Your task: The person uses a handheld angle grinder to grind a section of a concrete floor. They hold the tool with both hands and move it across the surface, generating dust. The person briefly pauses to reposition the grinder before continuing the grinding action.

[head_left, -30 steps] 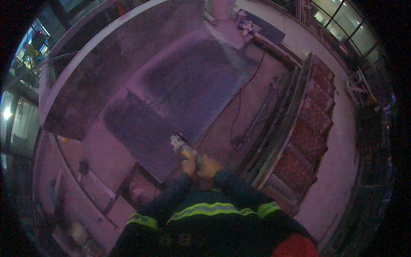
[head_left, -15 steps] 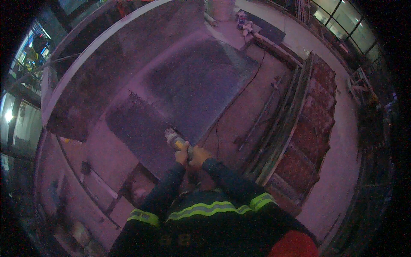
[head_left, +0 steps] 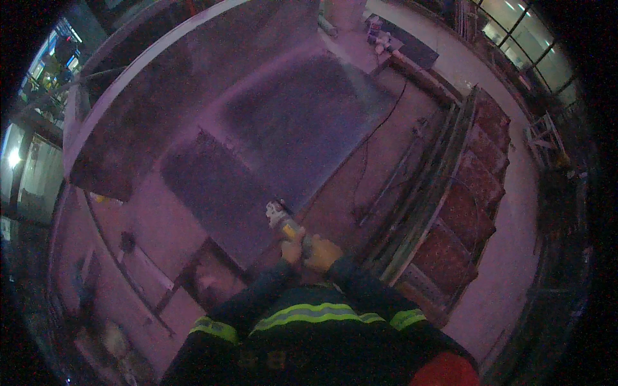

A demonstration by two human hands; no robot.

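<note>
My left hand [head_left: 291, 248] and right hand [head_left: 320, 253] are closed together on a grey and yellow power tool [head_left: 284, 224], which looks like an angle grinder, in the lower middle of the view. Its pale head points away from me, over or against a dark grey flat sheet [head_left: 286, 122] near where a rough seam ends; contact cannot be made out. The sheet's surface is mottled with pale dust. A dark cable [head_left: 360, 148] runs along the sheet's right side.
A curved upright panel [head_left: 122, 122] rises at left. Long bars [head_left: 418, 186] and rusty perforated plates [head_left: 460, 231] lie at right. A pale cylinder [head_left: 344, 16] and small objects [head_left: 380, 35] stand at the back. A bent rail [head_left: 116, 257] lies lower left.
In the last half second both hands and the tool have moved right and slightly toward me, after moving left and away earlier. The grip stays closed; the view has shifted slightly.
</note>
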